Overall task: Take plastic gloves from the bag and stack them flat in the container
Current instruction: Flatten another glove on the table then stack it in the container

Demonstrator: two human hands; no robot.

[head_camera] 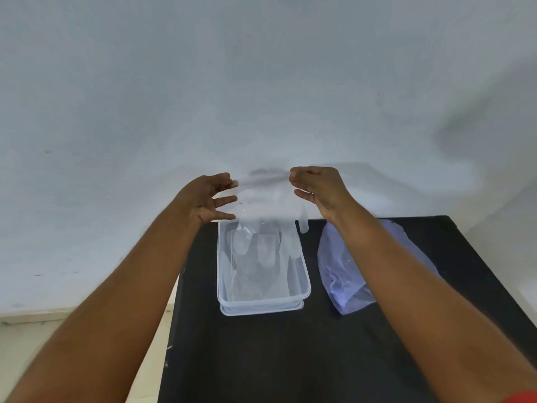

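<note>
A clear plastic glove (pixel 266 209) hangs stretched between my two hands, cuff up and fingers down. My left hand (pixel 207 199) pinches its left top corner, the other fingers spread. My right hand (pixel 318 189) pinches the right top corner. The glove's fingertips dangle into the far end of a clear rectangular container (pixel 263 299) that stands on a black table (pixel 290 359). Thin plastic, apparently more gloves, lies flat in the container's bottom. To the right of the container lies a translucent bluish bag (pixel 340 274), partly hidden by my right forearm.
The table stands against a pale wall (pixel 261 82). Its left edge runs close to my left forearm, with a light floor (pixel 43 335) beyond it. A red bit of sleeve (pixel 523 397) shows at the bottom right corner.
</note>
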